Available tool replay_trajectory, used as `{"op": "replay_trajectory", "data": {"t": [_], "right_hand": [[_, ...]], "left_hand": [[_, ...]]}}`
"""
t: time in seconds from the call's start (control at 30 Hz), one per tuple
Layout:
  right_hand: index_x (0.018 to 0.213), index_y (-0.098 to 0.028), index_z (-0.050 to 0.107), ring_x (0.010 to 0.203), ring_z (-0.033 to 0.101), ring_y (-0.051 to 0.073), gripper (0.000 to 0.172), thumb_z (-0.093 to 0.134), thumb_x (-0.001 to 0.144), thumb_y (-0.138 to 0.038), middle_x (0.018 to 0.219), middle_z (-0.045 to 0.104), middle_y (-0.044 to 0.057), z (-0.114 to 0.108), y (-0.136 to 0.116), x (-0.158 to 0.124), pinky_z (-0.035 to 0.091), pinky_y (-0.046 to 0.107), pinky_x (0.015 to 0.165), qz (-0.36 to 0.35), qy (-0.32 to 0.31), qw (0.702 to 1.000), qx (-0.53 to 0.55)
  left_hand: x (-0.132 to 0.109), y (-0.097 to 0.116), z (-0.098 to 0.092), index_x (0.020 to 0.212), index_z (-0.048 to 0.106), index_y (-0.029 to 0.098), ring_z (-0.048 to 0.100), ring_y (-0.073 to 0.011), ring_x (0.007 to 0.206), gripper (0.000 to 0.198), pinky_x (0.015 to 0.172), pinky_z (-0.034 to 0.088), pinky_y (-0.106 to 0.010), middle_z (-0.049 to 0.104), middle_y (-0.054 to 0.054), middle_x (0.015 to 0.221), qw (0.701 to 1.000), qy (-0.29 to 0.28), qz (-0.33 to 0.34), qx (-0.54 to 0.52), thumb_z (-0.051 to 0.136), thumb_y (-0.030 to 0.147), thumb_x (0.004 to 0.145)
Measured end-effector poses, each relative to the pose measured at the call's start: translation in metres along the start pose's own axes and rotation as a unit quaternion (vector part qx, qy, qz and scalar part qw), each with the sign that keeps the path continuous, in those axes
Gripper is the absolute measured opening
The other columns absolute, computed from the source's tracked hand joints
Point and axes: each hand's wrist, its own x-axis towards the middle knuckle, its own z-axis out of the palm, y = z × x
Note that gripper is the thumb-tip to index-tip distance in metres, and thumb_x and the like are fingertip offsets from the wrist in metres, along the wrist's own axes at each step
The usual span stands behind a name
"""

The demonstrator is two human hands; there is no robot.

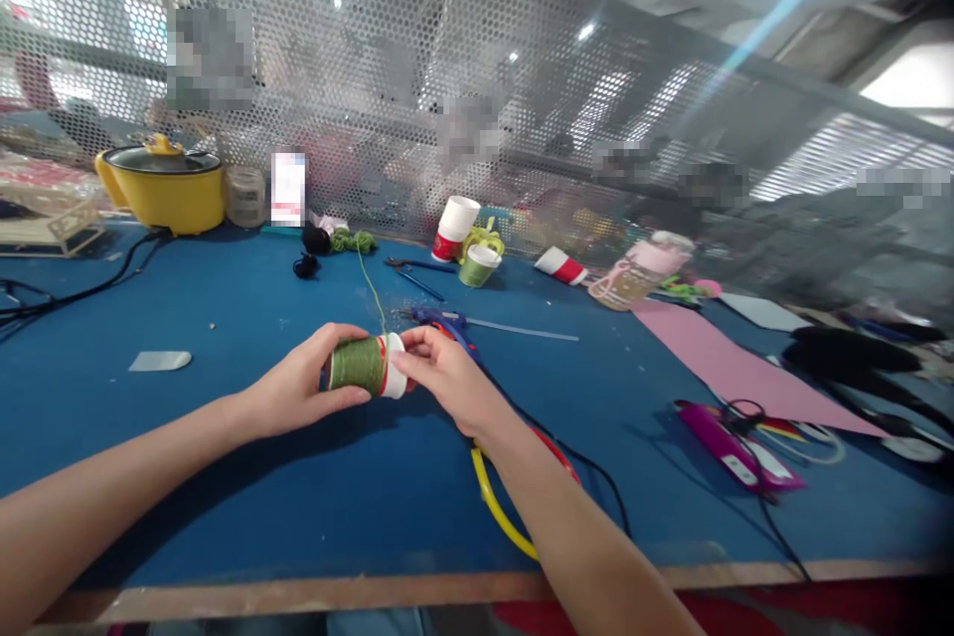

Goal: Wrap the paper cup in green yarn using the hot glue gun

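A paper cup (367, 367) lies on its side between my hands, above the blue table (224, 318). Green cord is wound round most of the cup; its white and red end shows at the right. My left hand (302, 390) is wrapped round the wound part. My right hand (447, 380) pinches the cup's right end with its fingertips. A thin green cord (371, 290) runs from the cup away to a loose green bundle (352, 240) near the mesh wall.
Yellow pot (164, 184) at back left. Stacked cups (454, 227), green-wrapped cup (477, 266), tipped cup (562, 266) and pink-wrapped jar (633, 278) at the back. Blue glue gun (439, 320) behind my right hand. Pink sheet (730, 368), magenta tool (734, 447), yellow hoop (496, 507), black cables.
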Motion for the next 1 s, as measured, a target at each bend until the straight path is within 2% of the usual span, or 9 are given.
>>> {"op": "replay_trajectory", "data": {"t": [0.07,0.17,0.27,0.47,0.63,0.83,1.0], "right_hand": [[0.094,-0.017,0.048,0.078,0.054,0.013,0.032,0.062,0.068,-0.029,0.088,0.055,0.003,-0.002,0.002,0.003,0.044,0.028,0.071,-0.01,0.036,0.999,-0.005],[0.095,-0.016,0.052,0.085,0.052,0.013,0.029,0.061,0.069,-0.025,0.092,0.056,0.004,-0.003,0.002,0.007,0.041,0.03,0.081,-0.023,0.02,0.998,-0.059],[0.09,-0.015,0.056,0.082,0.053,0.014,0.022,0.058,0.072,-0.027,0.088,0.059,0.004,-0.003,-0.001,0.009,0.041,0.031,0.078,-0.002,-0.017,0.996,-0.087],[0.083,-0.015,0.061,0.073,0.054,0.013,0.021,0.056,0.075,-0.034,0.078,0.061,0.002,-0.003,-0.002,0.016,0.04,0.028,0.072,0.006,-0.059,0.995,-0.081],[0.077,-0.014,0.064,0.071,0.055,0.013,0.019,0.058,0.074,-0.031,0.076,0.064,0.003,-0.005,0.001,0.018,0.041,0.029,0.071,0.016,-0.054,0.998,-0.039],[0.086,-0.016,0.067,0.083,0.057,0.013,0.023,0.055,0.077,-0.033,0.088,0.065,0.005,-0.01,-0.005,0.018,0.041,0.028,0.075,-0.006,-0.038,0.999,0.02],[0.087,-0.015,0.065,0.084,0.057,0.012,0.023,0.049,0.081,-0.03,0.091,0.065,0.006,0.001,-0.025,0.022,0.044,0.024,0.072,-0.031,-0.084,0.996,0.003]], "left_hand": [[0.0,0.002,-0.001,0.114,0.038,0.019,0.051,-0.0228,0.1,0.046,0.085,0.044,-0.037,0.05,-0.009,0.11,0.999,-0.013,0.026,0.018,0.059,0.034,0.075],[-0.001,0.005,-0.002,0.113,0.04,0.02,0.051,-0.0218,0.1,0.045,0.085,0.043,-0.035,0.051,-0.008,0.109,0.998,-0.037,0.051,0.031,0.06,0.034,0.075],[0.0,0.006,-0.002,0.113,0.04,0.02,0.05,-0.0212,0.099,0.045,0.085,0.042,-0.034,0.051,-0.008,0.109,0.997,-0.039,0.052,0.035,0.06,0.033,0.075],[-0.002,0.008,0.0,0.114,0.036,0.02,0.052,-0.0216,0.099,0.051,0.084,0.043,-0.035,0.052,-0.008,0.11,0.998,-0.058,0.029,0.021,0.062,0.033,0.073],[-0.003,0.009,0.001,0.116,0.032,0.02,0.054,-0.0228,0.099,0.056,0.083,0.045,-0.036,0.051,-0.01,0.113,0.998,-0.06,0.0,-0.01,0.063,0.032,0.071],[-0.003,0.009,-0.001,0.125,0.028,0.021,0.05,-0.0241,0.106,0.06,0.088,0.043,-0.038,0.046,-0.012,0.119,0.996,-0.072,0.054,0.002,0.06,0.031,0.075],[-0.005,0.012,-0.003,0.129,0.031,0.023,0.048,-0.0233,0.105,0.056,0.089,0.043,-0.038,0.046,-0.01,0.113,0.989,-0.109,0.084,0.051,0.055,0.032,0.079]]}}
